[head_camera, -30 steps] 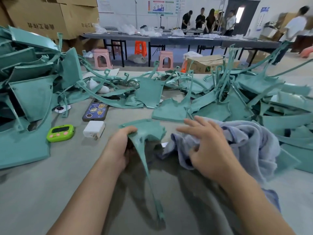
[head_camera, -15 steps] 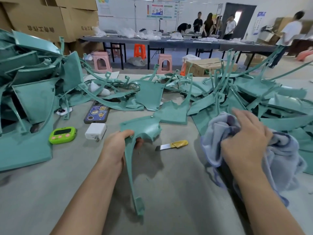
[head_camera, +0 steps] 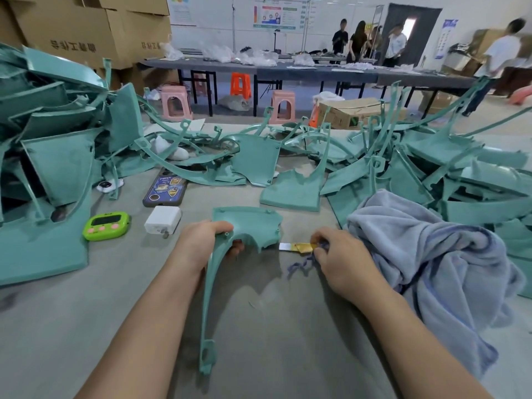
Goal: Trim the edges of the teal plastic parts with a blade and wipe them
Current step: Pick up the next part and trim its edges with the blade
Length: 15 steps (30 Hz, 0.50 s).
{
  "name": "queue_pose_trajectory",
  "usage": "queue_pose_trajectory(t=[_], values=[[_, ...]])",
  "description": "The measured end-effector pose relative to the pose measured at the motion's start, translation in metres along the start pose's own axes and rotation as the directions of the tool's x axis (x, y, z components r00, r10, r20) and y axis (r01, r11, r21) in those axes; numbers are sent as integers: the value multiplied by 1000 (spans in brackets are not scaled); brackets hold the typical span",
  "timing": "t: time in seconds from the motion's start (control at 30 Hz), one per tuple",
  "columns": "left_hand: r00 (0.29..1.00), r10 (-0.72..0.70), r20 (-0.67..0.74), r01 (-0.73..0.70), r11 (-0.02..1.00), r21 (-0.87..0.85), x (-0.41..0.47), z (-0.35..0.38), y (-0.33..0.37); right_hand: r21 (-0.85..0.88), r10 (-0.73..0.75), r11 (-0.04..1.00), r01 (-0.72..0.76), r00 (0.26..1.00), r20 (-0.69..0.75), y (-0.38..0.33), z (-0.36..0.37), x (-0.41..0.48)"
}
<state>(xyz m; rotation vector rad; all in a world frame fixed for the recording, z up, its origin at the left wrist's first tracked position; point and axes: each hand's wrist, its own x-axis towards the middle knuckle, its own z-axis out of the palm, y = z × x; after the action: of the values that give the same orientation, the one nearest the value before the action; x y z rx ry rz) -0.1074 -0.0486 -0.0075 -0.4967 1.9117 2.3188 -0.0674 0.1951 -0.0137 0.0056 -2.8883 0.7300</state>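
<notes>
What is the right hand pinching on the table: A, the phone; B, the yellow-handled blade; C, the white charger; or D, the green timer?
B: the right hand has its fingers pinching the yellow handle end of the blade, just right of the teal part that the left hand grips.

The left hand [head_camera: 201, 243] grips the teal part [head_camera: 250, 223]; just right of this part the right hand [head_camera: 342, 254] pinches the blade [head_camera: 296, 247], beside the cloth [head_camera: 431, 249].
</notes>
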Motion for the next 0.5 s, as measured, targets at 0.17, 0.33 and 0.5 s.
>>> queue_pose_trajectory(t=[0.17,0.33,0.5], values=[[999,-45,-7,45,999,11,1,-7,-4,-4,25,1000,-25,999,23,4,-3,-4],[998,-10,-58,12,999,46,3,-9,-4,19,84,996,-83,994,-67,8,-10,-16],[990,36,-133,-18,990,139,-3,-6,-1,42,133,991,-127,969,-210,3,-16,-19]])
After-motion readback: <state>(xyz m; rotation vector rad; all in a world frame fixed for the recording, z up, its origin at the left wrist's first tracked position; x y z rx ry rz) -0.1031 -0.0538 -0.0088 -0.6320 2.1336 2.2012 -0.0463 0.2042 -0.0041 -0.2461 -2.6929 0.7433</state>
